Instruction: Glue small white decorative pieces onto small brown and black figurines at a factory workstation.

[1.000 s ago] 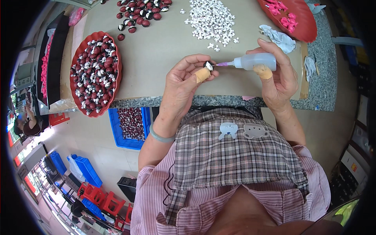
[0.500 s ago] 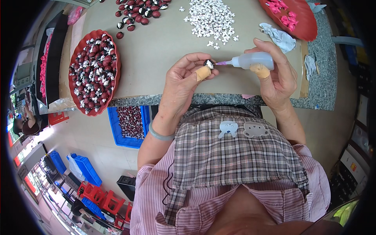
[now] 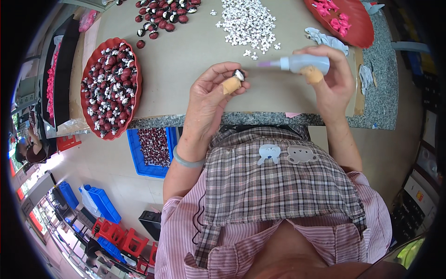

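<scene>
Between thumb and fingertips, my left hand (image 3: 211,90) pinches a small dark ball with a white patch (image 3: 238,75). My right hand (image 3: 332,79) is wrapped round a translucent squeeze bottle (image 3: 309,63) with a thin purple nozzle tip. That tip points left toward the ball and stands apart from it. Tan tape covers both thumbs. Beyond my hands lies a heap of small white pieces (image 3: 248,23), and to its left a group of dark red and black balls (image 3: 162,16), some with white patches.
A red scalloped tray (image 3: 138,88) at the left holds balls topped with white pieces. Another red tray (image 3: 367,28) with pink pieces is at the far right, near a crumpled cloth (image 3: 327,39). Below the table edge, a blue crate (image 3: 134,151) holds more small pieces.
The bottle in my right hand has drawn back from the ball, up and slightly right, so the nozzle no longer meets it. My left hand has shifted slightly left with the ball.
</scene>
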A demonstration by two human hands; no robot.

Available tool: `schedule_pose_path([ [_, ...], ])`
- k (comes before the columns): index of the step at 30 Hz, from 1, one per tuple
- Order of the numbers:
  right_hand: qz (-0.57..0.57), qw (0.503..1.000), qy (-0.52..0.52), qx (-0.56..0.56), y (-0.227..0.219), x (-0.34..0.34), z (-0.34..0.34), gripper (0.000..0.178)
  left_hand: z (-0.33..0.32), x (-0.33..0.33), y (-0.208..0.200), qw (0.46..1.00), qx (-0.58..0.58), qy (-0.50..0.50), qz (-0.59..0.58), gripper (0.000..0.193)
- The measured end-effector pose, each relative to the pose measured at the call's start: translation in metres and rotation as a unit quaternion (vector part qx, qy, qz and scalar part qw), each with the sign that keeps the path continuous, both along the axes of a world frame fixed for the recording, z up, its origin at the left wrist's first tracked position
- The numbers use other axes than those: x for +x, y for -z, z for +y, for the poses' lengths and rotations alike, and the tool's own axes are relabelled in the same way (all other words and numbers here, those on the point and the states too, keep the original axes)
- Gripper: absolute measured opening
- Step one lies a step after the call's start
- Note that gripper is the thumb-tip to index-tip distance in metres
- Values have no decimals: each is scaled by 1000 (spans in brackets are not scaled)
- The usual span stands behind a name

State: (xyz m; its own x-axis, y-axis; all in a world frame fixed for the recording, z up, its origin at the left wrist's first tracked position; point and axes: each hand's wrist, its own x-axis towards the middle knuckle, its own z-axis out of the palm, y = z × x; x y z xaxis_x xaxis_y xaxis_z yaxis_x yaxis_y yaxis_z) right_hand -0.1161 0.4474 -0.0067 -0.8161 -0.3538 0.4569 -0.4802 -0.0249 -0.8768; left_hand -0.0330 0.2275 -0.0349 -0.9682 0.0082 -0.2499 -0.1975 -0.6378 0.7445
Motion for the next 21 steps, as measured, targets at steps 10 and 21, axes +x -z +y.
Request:
schedule_pose_path([
  [10,-329,941,-59,43,16,-11,-18,30,-35,7,5,996,4,-91,25,29],
  [21,107,913,93,382,31,-12,-45,23,-52,18,14,994,6,-102,29,39],
])
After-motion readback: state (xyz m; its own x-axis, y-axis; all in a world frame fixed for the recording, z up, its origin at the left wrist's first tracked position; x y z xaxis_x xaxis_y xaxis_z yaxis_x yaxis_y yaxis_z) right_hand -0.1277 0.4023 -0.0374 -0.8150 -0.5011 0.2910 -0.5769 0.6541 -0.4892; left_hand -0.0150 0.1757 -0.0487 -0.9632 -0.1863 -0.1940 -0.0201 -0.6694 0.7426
